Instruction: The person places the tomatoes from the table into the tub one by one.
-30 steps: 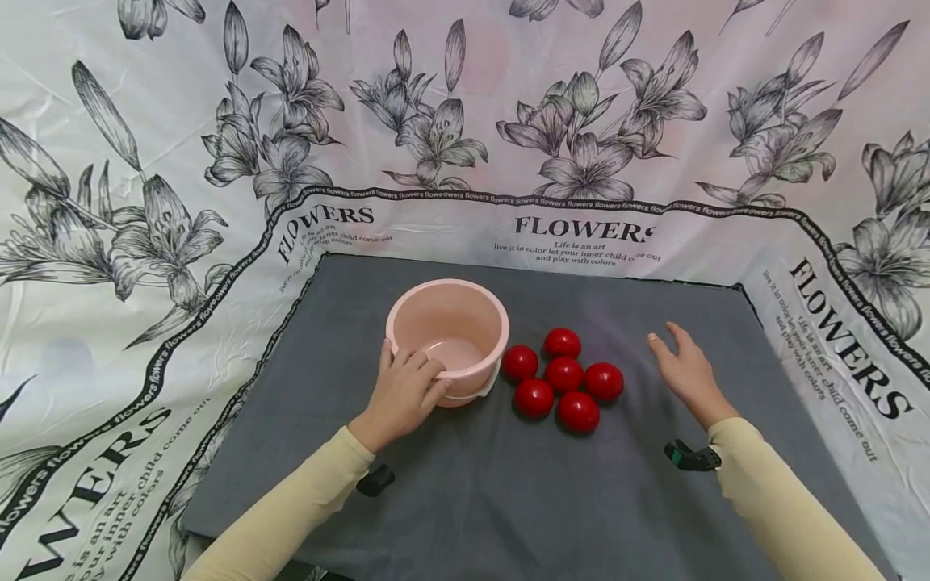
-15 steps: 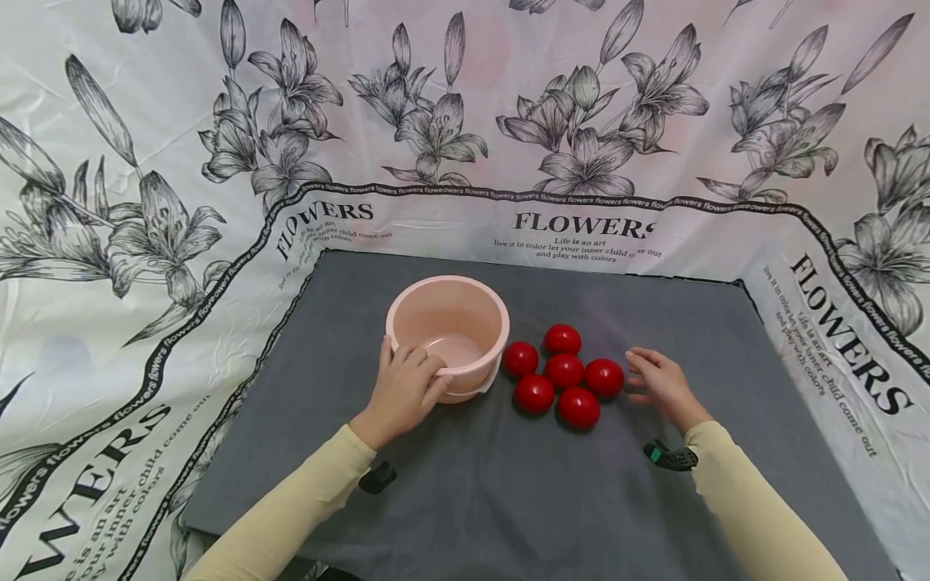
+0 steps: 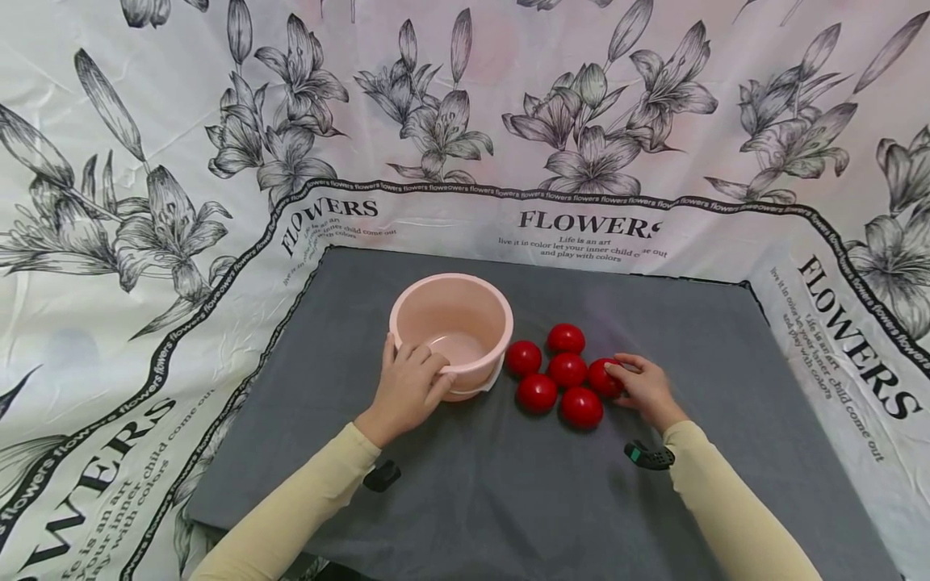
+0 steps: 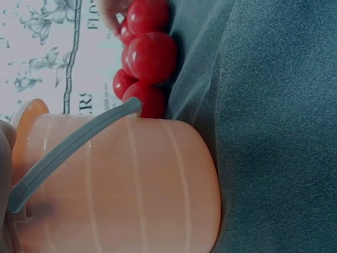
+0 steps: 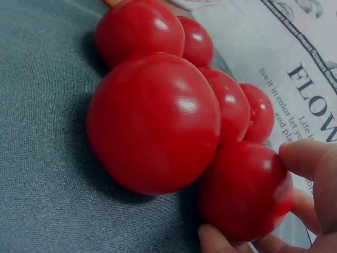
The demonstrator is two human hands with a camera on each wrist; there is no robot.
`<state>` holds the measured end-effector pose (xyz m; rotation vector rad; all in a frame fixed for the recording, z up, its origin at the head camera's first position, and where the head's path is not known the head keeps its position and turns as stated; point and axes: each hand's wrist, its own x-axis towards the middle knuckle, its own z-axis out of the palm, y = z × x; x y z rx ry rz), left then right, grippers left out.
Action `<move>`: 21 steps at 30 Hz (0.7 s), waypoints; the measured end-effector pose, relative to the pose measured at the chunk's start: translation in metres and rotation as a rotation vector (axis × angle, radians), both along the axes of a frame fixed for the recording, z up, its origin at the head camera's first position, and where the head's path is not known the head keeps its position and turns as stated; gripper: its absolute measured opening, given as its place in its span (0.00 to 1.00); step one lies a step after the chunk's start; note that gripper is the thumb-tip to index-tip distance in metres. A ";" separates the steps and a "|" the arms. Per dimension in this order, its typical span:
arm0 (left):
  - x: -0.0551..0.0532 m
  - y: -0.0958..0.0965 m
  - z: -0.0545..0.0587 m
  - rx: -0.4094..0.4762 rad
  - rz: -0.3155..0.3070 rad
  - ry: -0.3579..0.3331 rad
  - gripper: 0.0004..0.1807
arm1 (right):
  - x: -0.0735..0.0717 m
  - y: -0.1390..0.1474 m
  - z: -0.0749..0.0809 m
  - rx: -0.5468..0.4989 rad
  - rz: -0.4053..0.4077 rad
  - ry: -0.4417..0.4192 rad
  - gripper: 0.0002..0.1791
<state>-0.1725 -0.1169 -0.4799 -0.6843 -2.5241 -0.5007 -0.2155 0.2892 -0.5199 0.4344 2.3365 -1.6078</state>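
A pink plastic bucket (image 3: 483, 373) stands upright, its pale handle (image 4: 73, 150) hanging down the side. My left hand (image 3: 407, 386) grips its near rim, fingers over the edge. Several glossy red tomatoes (image 3: 538, 394) lie clustered to the right of the bucket. Around the rightmost tomato (image 5: 245, 190) curve the thumb and fingers of my right hand (image 3: 647, 391), pinching it from its right side. That tomato sits close against its neighbours on the cloth. In the left wrist view, only the edge of my left hand shows beside the bucket's rim.
A dark grey cloth (image 3: 508, 492) covers the table. Behind it and along both sides hangs a white sheet (image 3: 450, 218) printed with flowers and lettering. Black bands sit at both wrists, the right band (image 3: 650, 457) close over the cloth.
My right hand has moved left from beside the cluster and taken hold of the rightmost tomato. My left hand keeps its grip on the bucket, which stays in place.
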 end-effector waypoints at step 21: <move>-0.003 0.000 -0.007 0.029 0.003 0.065 0.12 | -0.002 0.000 0.001 -0.086 -0.075 -0.010 0.34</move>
